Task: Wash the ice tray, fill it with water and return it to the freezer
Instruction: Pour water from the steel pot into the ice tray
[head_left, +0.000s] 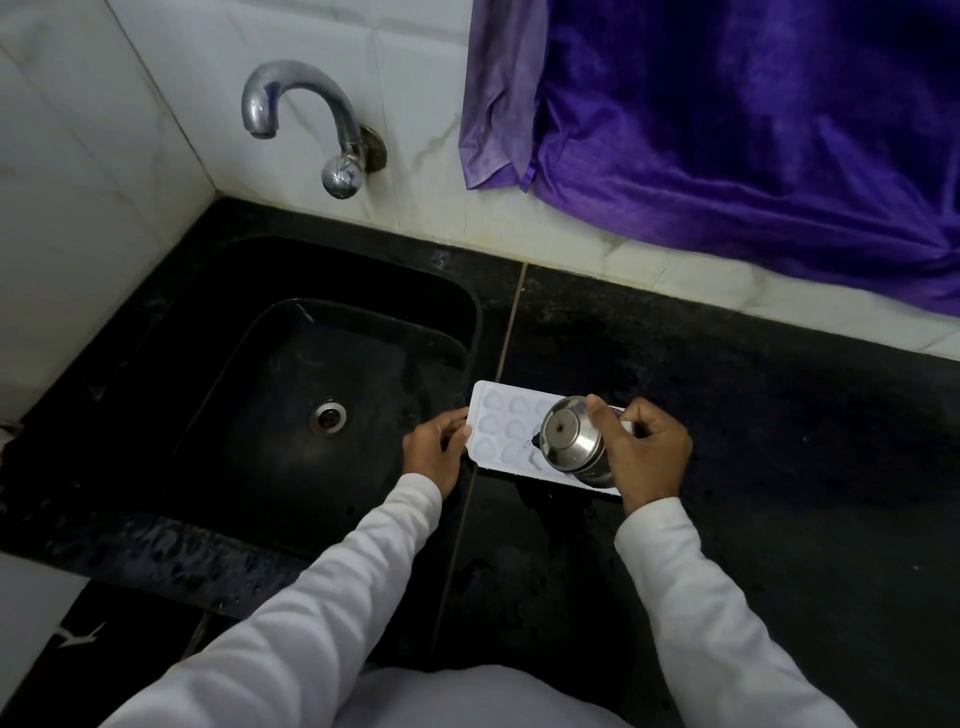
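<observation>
A white ice tray (506, 431) lies flat on the black bench (753, 441) just to the right of the black sink (260, 374), with its left end reaching the sink's right rim. Its rounded hollows face up, and whether they hold water cannot be told. The left grip (436, 449), a bare hand, is closed on the tray's left end, with the thumb on top of the rim and the other fingers curled under the edge. The right grip (647, 452) is wrapped around a small steel cup (571, 441) above the tray's right half, on the side away from the sink. The thumb and fingers curl round the cup's wall. The cup is tipped well over, with its round base turned up and towards the sink and its mouth pointing down at the tray's far end. No stream of water can be made out. Both arms wear white sleeves (332, 582). A round metal drain (328, 417) sits in the sink's floor. A curved chrome tap (306, 119) comes out of the white tiled wall (104, 156) behind the sink. A purple cloth (753, 130) hangs against that wall to the right of the sink, and its lower edge ends above the bench.
</observation>
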